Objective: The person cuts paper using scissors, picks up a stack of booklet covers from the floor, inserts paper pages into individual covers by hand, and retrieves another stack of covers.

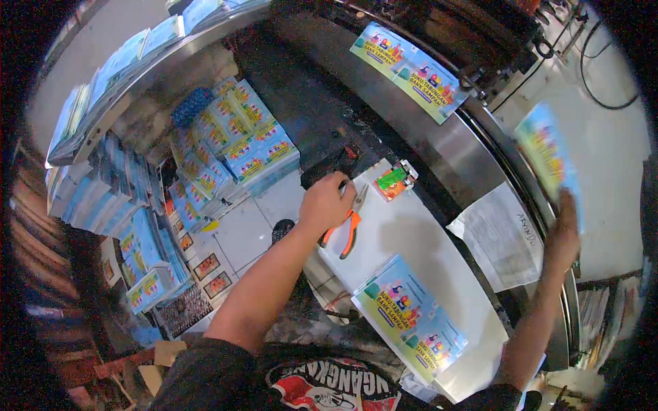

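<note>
My right hand (565, 236) grips the lower end of a printed cover sheet (545, 147), held up at the right and blurred by motion. My left hand (327, 200) is at the far left corner of the white table (425, 236), its fingers curled by a dark part; what they hold, if anything, is hidden. Just beside it lie pliers with orange-and-black handles (351, 236). A stack of printed covers (411, 315) rests on the near part of the table. Another printed sheet (411, 68) lies on the curved-looking metal ledge.
An orange-and-green small box (392, 183) sits at the table's far end. A handwritten paper (499, 236) hangs over the metal edge. Several stacks of printed covers (260, 151) stand on the tiled floor at left, with more piles (110, 185) beyond. Dark machinery (473, 34) is at the top.
</note>
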### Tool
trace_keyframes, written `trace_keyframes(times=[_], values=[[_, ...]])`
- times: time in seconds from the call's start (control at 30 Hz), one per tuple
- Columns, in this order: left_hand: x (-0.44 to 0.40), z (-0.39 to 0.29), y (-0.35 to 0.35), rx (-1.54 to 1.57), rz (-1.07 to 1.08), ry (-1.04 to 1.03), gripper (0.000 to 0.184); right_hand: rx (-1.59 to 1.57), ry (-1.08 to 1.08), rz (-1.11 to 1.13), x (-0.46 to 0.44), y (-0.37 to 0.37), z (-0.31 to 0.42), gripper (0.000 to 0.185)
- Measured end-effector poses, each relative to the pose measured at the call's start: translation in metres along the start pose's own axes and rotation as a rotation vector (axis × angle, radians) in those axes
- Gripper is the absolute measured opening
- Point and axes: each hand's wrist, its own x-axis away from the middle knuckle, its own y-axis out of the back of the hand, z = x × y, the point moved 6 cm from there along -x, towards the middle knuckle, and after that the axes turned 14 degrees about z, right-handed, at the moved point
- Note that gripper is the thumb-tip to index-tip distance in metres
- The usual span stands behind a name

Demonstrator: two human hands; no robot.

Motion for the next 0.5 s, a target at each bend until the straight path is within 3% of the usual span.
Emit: trace_keyframes(times=[0.03, 0.07, 0.1, 0.13, 0.17, 0.2, 0.23, 0.27, 0.3, 0.37, 0.5], values=[[0.0, -0.002, 0.003, 0.001, -0.005, -0.001, 0.033, -0.095, -0.133, 0.236, 0.006, -0.033, -0.002, 0.053], [0.002, -0.004, 0.004, 0.006, -0.002, 0.002, 0.033, 0.018, 0.011, 0.315, 0.019, -0.034, 0.03, 0.05], [0.002, -0.004, 0.004, 0.01, 0.002, 0.006, 0.033, -0.024, 0.19, 0.189, 0.035, -0.053, 0.035, 0.036], [0.002, -0.001, 0.003, 0.01, -0.001, 0.009, 0.033, -0.025, 0.169, 0.319, 0.056, -0.06, 0.046, 0.033], [0.001, 0.001, 0.001, 0.005, -0.009, -0.013, 0.034, -0.304, -0.093, 0.565, 0.077, -0.041, 0.071, 0.034], [0.0, 0.002, 0.0, 0.001, -0.016, -0.038, 0.034, -0.243, 0.065, 0.52, 0.113, -0.043, 0.085, 0.044], [0.0, 0.002, -0.001, 0.0, -0.013, -0.037, 0.034, -0.413, 0.003, 0.769, 0.142, -0.044, 0.105, 0.053], [0.0, 0.002, -0.001, -0.003, 0.001, -0.04, 0.035, -0.354, 0.112, 0.762, 0.182, -0.037, 0.129, 0.059], [-0.001, 0.002, -0.001, -0.005, 0.013, -0.043, 0.037, -0.482, 0.069, 1.001, 0.208, -0.028, 0.152, 0.072], [-0.001, 0.005, -0.004, 0.001, 0.012, -0.04, 0.038, -0.342, 0.21, 0.935, 0.25, -0.011, 0.191, 0.079], [-0.002, 0.008, -0.007, -0.024, -0.04, -0.045, 0.038, -0.408, 0.251, 0.792, 0.292, -0.017, 0.196, 0.083]])
